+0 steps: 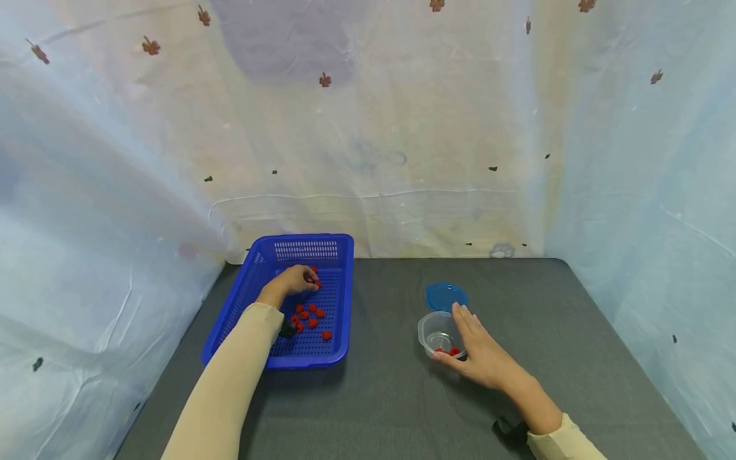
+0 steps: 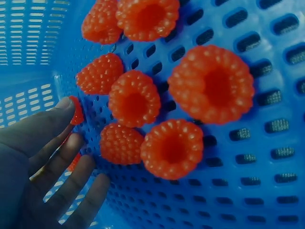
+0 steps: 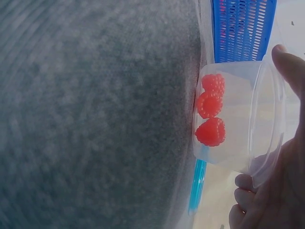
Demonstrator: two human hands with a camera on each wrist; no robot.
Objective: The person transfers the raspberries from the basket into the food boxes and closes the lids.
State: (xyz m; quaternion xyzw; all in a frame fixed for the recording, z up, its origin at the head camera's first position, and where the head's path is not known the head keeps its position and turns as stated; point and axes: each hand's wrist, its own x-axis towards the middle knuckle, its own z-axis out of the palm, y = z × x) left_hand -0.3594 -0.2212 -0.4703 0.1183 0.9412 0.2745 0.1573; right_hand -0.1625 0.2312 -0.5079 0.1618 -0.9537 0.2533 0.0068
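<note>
My left hand [image 1: 297,279] reaches into a blue plastic basket [image 1: 343,306], its thumb and forefinger pinching a red raspberry [image 2: 76,110] near the far part. Several other raspberries [image 2: 134,99] lie loose on the slotted basket floor, some with the hollow end showing. At the right, my right hand [image 1: 483,354] holds a clear plastic container [image 1: 428,332] from its side, thumb at the front and fingers along the back. Inside the container, raspberries [image 3: 210,132] rest on the bottom; three show in the right wrist view.
A blue lid [image 1: 445,296] lies on the table just behind the container. The grey table [image 1: 379,402] extends between basket and container. A pale patterned curtain [image 1: 368,140] hangs behind and at both sides.
</note>
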